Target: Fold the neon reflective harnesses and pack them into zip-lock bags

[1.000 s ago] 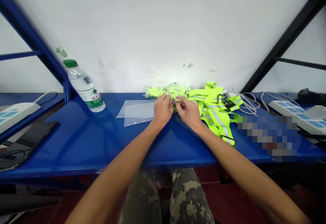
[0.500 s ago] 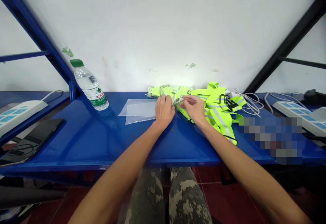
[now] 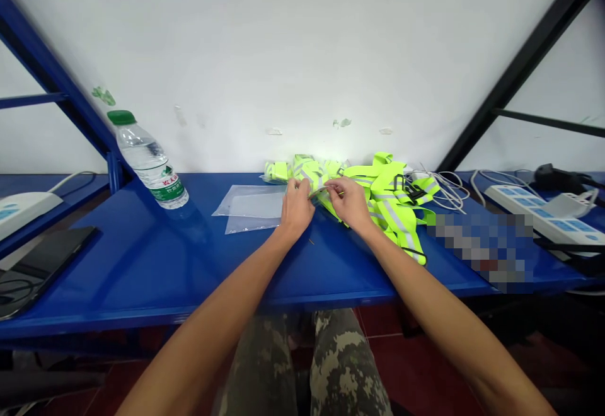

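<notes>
My left hand (image 3: 296,205) and my right hand (image 3: 350,200) meet over the blue shelf (image 3: 155,265), both pinching a clear plastic bag (image 3: 319,189) with a folded neon-yellow reflective strap inside it. A heap of neon-yellow reflective vest straps (image 3: 394,205) with grey bands lies right of my right hand. More bagged yellow straps (image 3: 283,169) sit behind my hands against the wall. Flat empty clear bags (image 3: 250,205) lie just left of my left hand.
A water bottle (image 3: 146,161) with a green cap leans at the back left. A dark phone (image 3: 38,265) and a white power strip (image 3: 23,205) are at far left. White cables (image 3: 449,189) and another power strip (image 3: 543,214) lie at right. My camouflage trousers (image 3: 307,365) show below the shelf.
My hands stay together on the bagged strap, with small finger shifts along its edge. The camera view drifted slightly, so everything sits a little further left than half a second ago.
</notes>
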A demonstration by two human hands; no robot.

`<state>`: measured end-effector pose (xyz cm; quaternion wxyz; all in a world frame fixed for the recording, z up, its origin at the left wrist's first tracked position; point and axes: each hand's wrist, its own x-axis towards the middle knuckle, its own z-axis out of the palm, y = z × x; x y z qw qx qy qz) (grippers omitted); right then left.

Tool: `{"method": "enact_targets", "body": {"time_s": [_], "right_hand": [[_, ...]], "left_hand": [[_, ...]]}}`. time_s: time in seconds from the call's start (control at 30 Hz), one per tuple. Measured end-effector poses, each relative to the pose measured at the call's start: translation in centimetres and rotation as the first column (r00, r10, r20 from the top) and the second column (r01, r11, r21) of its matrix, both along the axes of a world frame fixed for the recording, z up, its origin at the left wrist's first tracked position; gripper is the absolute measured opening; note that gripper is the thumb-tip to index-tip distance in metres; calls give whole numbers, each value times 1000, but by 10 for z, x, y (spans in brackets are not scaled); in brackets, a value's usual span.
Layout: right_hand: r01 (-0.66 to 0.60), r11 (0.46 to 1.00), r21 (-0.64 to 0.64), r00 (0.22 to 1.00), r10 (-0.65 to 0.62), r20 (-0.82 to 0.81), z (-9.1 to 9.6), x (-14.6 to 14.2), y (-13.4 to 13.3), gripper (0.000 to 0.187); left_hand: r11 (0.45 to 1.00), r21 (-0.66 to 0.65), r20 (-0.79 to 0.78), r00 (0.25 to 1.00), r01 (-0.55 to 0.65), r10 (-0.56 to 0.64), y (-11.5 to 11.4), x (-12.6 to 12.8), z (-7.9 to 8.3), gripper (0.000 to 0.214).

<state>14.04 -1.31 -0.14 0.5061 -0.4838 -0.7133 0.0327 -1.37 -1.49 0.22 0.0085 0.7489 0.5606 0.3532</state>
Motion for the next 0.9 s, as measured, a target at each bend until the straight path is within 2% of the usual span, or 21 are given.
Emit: {"method": "enact_targets", "body": {"time_s": [0.1, 0.17, 0.23, 0.27, 0.33, 0.4, 0.5, 0.57, 0.63, 0.73, 0.83, 0.9], "right_hand": [[-78, 995, -64, 981, 65, -184, -1, 1, 2, 22], [-124, 986, -110, 929, 77, -361, -3, 2, 4, 23], [-170, 975, -146, 867, 78, -492, -4, 3, 7, 24], [-198, 967, -161, 846, 86, -526, -4, 3, 7, 25], [-239, 953, -187, 841, 106, -531, -2, 4, 6, 26], [-216, 957, -192, 880, 105, -464, 1, 3, 3, 28], [-114, 977, -181, 937, 45, -347, 5, 1, -1, 35], [-73, 983, -167, 933, 8, -361, 6, -1, -1, 37], [-95, 984, -148, 883, 15, -469, 8, -2, 2, 35], [-244, 958, -152, 715, 72, -695, 14, 2, 5, 35], [-432, 885, -176, 525, 88, -847, 26, 10, 2, 35], [-555, 809, -194, 467, 110, -877, 32, 15, -3, 34]], "left_hand": [[999, 50, 86, 996, -14, 10, 7, -9, 2, 20], [997, 78, 151, 988, -27, 15, 11, -16, 3, 17], [998, 55, 234, 972, -1, -12, 13, -20, 3, 7], [999, 10, 287, 957, 43, -44, 13, -20, 3, 11], [976, -114, 415, 901, 185, -122, 13, -18, 3, 35], [925, -203, 542, 823, 322, -168, 13, -12, 4, 45], [887, -214, 661, 730, 409, -177, 10, -2, 10, 46], [880, -191, 689, 698, 434, -194, 6, 1, 17, 49], [876, -132, 661, 700, 463, -270, 2, 2, 24, 56], [897, 27, 487, 778, 440, -396, -3, -3, 31, 72], [930, 199, 255, 900, 309, -354, -5, -8, 37, 76], [926, 258, 146, 936, 276, -319, -7, -10, 41, 84]]}}
